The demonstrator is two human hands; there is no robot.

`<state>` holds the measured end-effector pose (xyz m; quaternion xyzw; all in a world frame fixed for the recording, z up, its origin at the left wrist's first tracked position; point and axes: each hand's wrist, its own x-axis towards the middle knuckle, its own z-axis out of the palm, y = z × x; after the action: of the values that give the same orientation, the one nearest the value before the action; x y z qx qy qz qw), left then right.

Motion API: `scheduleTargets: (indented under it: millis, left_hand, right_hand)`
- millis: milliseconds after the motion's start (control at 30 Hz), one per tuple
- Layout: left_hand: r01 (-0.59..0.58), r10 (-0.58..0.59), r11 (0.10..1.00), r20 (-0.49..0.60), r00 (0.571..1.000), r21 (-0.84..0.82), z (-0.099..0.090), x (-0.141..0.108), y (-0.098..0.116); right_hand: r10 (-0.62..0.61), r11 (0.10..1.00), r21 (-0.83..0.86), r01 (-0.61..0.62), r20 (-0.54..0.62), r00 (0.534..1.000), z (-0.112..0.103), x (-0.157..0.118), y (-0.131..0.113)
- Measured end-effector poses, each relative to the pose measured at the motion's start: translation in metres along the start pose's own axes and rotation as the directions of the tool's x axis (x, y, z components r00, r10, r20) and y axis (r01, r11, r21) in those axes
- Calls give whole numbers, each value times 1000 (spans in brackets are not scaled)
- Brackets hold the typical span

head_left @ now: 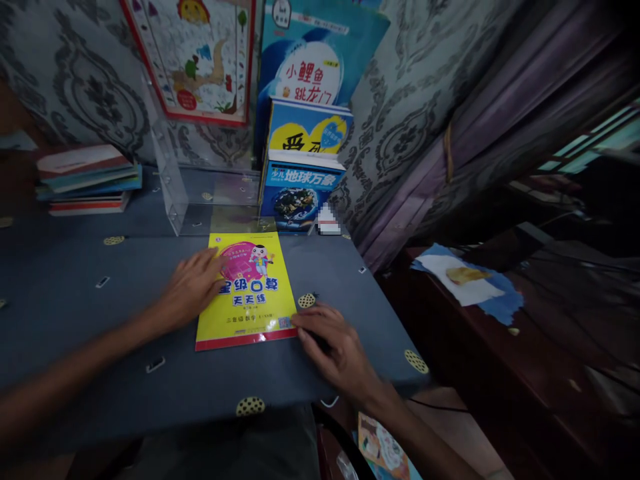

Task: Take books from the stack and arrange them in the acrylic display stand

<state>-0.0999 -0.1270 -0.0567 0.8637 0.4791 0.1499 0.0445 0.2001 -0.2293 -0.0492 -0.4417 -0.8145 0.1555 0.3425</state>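
Note:
A yellow workbook [253, 320] with a red bottom edge lies face up on the table, its far end reaching to the clear acrylic book rack [173, 193]. My left hand [195, 287] rests over the workbook's left side, fingers stretched onto the cover. At the lower right corner, my right hand [337, 347] touches the workbook's edge with its fingertips, thumb and fingers extended. Behind the workbook, several books stand upright in the rack's right part: a blue one with a globe [300, 193], a yellow-and-blue one [310, 127] and a tall teal one [325, 40].
A red-bordered picture book [200, 60] stands at the rack's left. Farther left is a stack of books [90, 180]. The grey tablecloth [125, 287] covers the table, whose right edge drops beside a dark red surface [475, 353] holding blue and white paper [460, 280]. Patterned curtains hang behind.

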Motion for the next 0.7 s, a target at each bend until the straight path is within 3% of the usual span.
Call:
scheduleTargets:
  millis: [133, 367, 500, 700]
  left_hand:
    - [145, -145, 989, 11, 989, -17, 6, -3, -20]
    - [123, -123, 992, -16, 992, 17, 15, -4, -17]
    - [122, -122, 992, -20, 992, 29, 15, -5, -17]
    - [121, -120, 993, -48, 992, 11, 18, -5, -19]
  right_hand:
    - [51, 996, -81, -42, 115, 992, 14, 44, 8]
    - [273, 930, -326, -171, 300, 914, 51, 126, 29]
    - [347, 869, -440, -227, 215, 913, 55, 141, 42]
    - [344, 849, -477, -228, 172, 923, 56, 136, 42]
